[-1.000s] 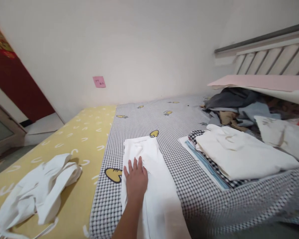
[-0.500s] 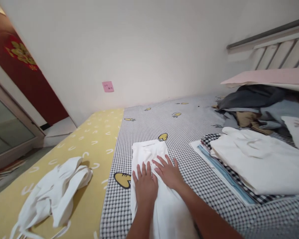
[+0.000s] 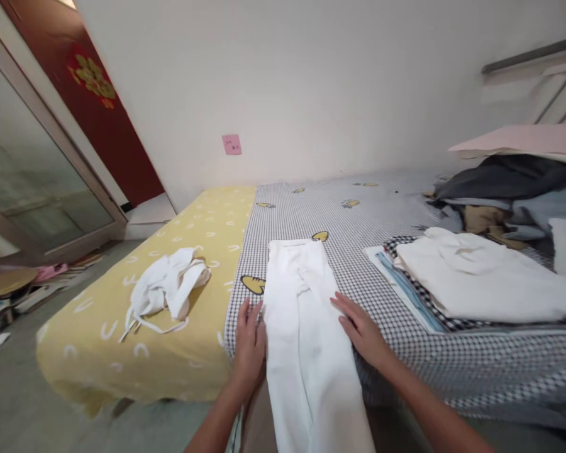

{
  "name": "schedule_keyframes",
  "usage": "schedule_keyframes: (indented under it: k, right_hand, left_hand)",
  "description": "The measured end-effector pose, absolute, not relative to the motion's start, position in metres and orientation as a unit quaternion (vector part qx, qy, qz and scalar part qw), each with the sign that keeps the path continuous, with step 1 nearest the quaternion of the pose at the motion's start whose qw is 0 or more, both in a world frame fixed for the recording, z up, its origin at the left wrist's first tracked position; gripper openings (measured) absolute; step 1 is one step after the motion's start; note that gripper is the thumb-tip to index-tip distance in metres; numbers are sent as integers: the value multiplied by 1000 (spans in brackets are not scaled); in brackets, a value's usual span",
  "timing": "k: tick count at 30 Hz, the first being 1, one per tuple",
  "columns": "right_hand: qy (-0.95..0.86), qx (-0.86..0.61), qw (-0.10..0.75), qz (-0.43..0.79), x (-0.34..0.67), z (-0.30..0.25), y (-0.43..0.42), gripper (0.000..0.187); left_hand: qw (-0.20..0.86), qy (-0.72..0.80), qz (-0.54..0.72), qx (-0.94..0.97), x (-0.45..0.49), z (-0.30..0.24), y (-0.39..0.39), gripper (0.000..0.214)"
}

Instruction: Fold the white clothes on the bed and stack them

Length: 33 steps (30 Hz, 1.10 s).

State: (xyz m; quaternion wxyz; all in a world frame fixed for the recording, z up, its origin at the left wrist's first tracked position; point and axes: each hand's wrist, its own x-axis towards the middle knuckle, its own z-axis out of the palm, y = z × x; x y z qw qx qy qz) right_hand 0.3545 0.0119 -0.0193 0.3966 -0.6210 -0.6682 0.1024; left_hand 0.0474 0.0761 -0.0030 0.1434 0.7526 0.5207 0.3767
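A pair of white trousers (image 3: 302, 314) lies lengthwise on the checked sheet, waistband away from me, one leg over the other. Its legs hang over the bed's front edge toward me. Along the left edge of the cloth rests my left hand (image 3: 249, 343), fingers stretched forward and nothing in its grip. My right hand (image 3: 362, 330) is at the opposite edge, fingers apart, with the fingertips at or very near the fabric. A crumpled white cloth piece with straps (image 3: 167, 286) lies to the left on the yellow part of the bedding.
On the right sits a stack of folded clothes with a white garment (image 3: 495, 277) on top. Behind it are dark and grey clothes (image 3: 514, 179) under a pink sheet-like item (image 3: 523, 141). The yellow bedding (image 3: 136, 371) drops to the floor in front. A pink note (image 3: 231, 145) is on the wall.
Both hands have left the top of the trousers and come back toward me, spreading to either side of them. My view has shifted, showing more floor and the bed's front edge.
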Motion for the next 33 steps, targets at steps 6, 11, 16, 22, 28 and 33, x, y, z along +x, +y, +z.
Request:
schedule_keyframes:
  k: [6,11,16,22,28,33]
  right_hand:
    - [-717,-606,300,-168,348,-87,-118,66]
    - [-699,-630,256,-221,336,-70,-137,76]
    - [-750,-579,210,-241,325,-38,-110,76]
    - [-869,-432,163,-180,320,-18,-79,58]
    - [-888,-395,193,-134,318,-18,-70,30]
    - [-889,-410,203,-13,318,-25,-69,30]
  left_hand:
    - [75,569,352,740,-40,-95,-33,52]
    - [-100,531,312,781,-45,-58,-29,72]
    - [-239,367,259,861,-20,-12,3,68]
    - [-295,197,180,917,-2,5,34,58]
    - [-340,49,136,929,17,24,21,44]
    - [-245,24,143,959,20,4,21,30]
